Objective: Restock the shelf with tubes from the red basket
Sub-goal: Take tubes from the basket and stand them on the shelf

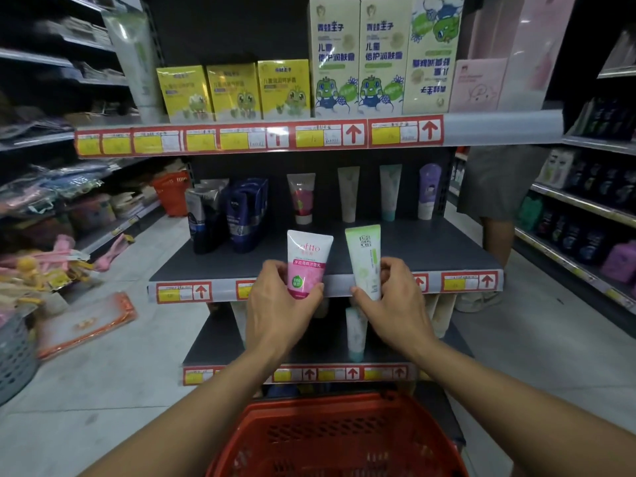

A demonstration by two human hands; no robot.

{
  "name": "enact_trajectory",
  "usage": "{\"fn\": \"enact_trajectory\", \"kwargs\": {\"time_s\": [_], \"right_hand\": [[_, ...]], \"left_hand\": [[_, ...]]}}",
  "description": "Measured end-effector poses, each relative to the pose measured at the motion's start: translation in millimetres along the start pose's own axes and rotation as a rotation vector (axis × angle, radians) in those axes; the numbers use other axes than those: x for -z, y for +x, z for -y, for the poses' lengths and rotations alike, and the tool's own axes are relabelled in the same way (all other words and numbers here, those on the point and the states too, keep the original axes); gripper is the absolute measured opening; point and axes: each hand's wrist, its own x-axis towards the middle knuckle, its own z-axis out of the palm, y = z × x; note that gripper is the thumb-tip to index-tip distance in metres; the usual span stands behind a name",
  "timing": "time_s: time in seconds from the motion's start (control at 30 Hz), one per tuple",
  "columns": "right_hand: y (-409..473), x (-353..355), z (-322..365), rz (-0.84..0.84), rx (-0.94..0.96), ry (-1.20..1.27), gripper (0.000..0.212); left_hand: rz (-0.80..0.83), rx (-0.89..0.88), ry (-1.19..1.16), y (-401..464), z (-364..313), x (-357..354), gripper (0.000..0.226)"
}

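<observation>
My left hand [275, 304] grips a pink and white tube [307, 261] by its lower end, upright, in front of the middle shelf's edge. My right hand [395, 297] holds a pale green tube [364, 258] the same way, just to the right. Both tubes stand before the dark middle shelf [430, 249]. At the back of that shelf stand several tubes: a pink one [301, 197], a cream one [348, 194], a teal one [390, 191] and a purple one [429, 191]. The red basket [337, 438] sits below my arms at the bottom of the view.
Dark blue tubes and boxes [241, 215] crowd the shelf's left end. Yellow and green boxes [282, 89] fill the upper shelf. On the lower shelf a pale tube [355, 333] stands upright. A person [495, 201] stands in the right aisle. A second red basket [172, 192] sits far left.
</observation>
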Motion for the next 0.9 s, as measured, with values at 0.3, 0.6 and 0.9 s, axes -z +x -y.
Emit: {"fn": "enact_trajectory", "kwargs": {"time_s": [0.3,0.6,0.9], "right_hand": [[68.2,-12.4,10.6,-0.126,-0.005,0.050,0.061],[93.3,-28.2,-6.6,-0.128,-0.014,0.056,0.058],[90.3,-26.5,-15.3,-0.081,-0.011,-0.199,0.058]], "left_hand": [[-0.115,-0.058,-0.046,65.6,-19.8,-15.7,0.059],[-0.087,-0.031,-0.032,93.0,-9.7,-49.8,0.059],[-0.085,0.043,0.169,84.6,-4.0,-59.6,0.082]]}}
